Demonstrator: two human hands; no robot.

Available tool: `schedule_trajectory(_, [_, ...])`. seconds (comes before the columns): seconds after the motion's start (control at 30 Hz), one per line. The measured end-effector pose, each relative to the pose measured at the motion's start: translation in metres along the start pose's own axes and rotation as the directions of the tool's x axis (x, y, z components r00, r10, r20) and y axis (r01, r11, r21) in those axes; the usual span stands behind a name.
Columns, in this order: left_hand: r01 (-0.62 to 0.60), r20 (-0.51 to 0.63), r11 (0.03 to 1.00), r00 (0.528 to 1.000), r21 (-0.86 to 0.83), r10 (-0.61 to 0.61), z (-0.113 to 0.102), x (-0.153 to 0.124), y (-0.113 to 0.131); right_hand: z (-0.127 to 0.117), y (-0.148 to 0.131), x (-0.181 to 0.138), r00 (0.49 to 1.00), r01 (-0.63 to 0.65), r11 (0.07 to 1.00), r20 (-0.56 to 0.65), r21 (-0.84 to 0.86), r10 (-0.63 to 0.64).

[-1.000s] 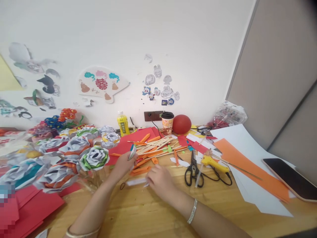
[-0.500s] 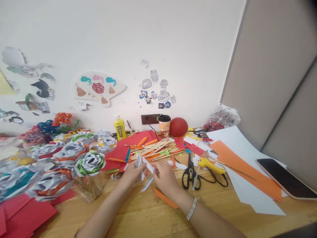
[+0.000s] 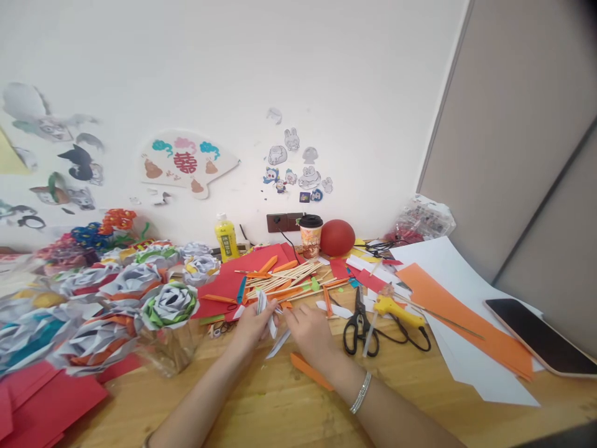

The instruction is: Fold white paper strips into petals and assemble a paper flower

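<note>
My left hand (image 3: pixel 250 324) pinches a small bundle of folded white paper strips (image 3: pixel 263 309) above the wooden table (image 3: pixel 280 404). My right hand (image 3: pixel 310 330), with a silver bracelet at the wrist, has its fingers closed on a white strip (image 3: pixel 278 343) that slants down between the two hands. An orange folded strip (image 3: pixel 310 371) lies on the wood just under my right wrist. Behind the hands lies a pile of wooden sticks (image 3: pixel 289 278) mixed with orange strips on red paper (image 3: pixel 242 274).
Black scissors (image 3: pixel 357 322) and a yellow glue gun (image 3: pixel 401 312) lie to the right. White and orange sheets (image 3: pixel 461 317) and a phone (image 3: pixel 541 336) sit at far right. Paper flowers (image 3: pixel 168 304) crowd the left. A yellow bottle (image 3: pixel 225 238), cup (image 3: pixel 310 236) and red ball (image 3: pixel 337 238) stand by the wall.
A second ago my right hand pressed a white strip flat on the table while the left held the bundle apart. The hands have since come together, with the strip lifted between them.
</note>
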State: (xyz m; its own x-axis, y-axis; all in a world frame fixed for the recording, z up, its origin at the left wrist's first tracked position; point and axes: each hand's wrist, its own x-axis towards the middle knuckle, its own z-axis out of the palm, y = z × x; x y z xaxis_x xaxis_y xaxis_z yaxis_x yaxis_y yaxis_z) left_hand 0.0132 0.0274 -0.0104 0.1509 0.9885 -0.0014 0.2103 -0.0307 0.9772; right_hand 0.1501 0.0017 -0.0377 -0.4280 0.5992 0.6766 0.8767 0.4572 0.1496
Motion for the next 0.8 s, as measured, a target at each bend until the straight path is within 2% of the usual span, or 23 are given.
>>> schedule_trajectory(0.13, [-0.002,-0.013,1.000,1.000,-0.017,0.002,-0.004,0.003,-0.005,-0.001,-0.002,0.001,0.997,-0.049,0.997,0.060,0.066,0.045])
schedule_trajectory(0.23, [-0.027,0.047,1.000,0.999,-0.006,0.028,-0.005,0.003,-0.005,-0.002,0.000,0.002,0.974,-0.224,0.949,0.080,0.224,0.211])
schedule_trajectory(0.3, [-0.064,0.103,0.998,0.993,-0.001,0.064,-0.004,0.001,-0.002,-0.005,0.004,0.003,0.931,-0.357,0.841,0.087,0.407,0.353])
schedule_trajectory(0.4, [-0.115,0.137,0.992,0.983,-0.053,0.122,-0.002,-0.004,0.005,-0.010,0.011,0.004,0.838,-0.472,0.595,0.123,0.650,0.531])
schedule_trajectory(0.47, [-0.137,0.137,0.987,0.980,-0.086,0.148,-0.001,-0.007,0.009,-0.013,0.013,0.006,0.797,-0.472,0.439,0.159,0.764,0.582])
schedule_trajectory(0.57, [-0.173,0.146,0.984,0.973,-0.039,0.177,0.002,-0.010,0.011,-0.017,0.012,0.008,0.803,-0.423,0.275,0.216,0.864,0.555])
schedule_trajectory(0.63, [-0.198,0.139,0.980,0.971,0.016,0.194,0.003,-0.012,0.010,-0.019,0.007,0.009,0.821,-0.401,0.264,0.215,0.877,0.529])
schedule_trajectory(0.8, [-0.210,0.143,0.976,0.969,0.053,0.201,0.008,-0.014,0.006,-0.026,-0.003,0.008,0.857,-0.342,0.402,0.106,0.849,0.504])
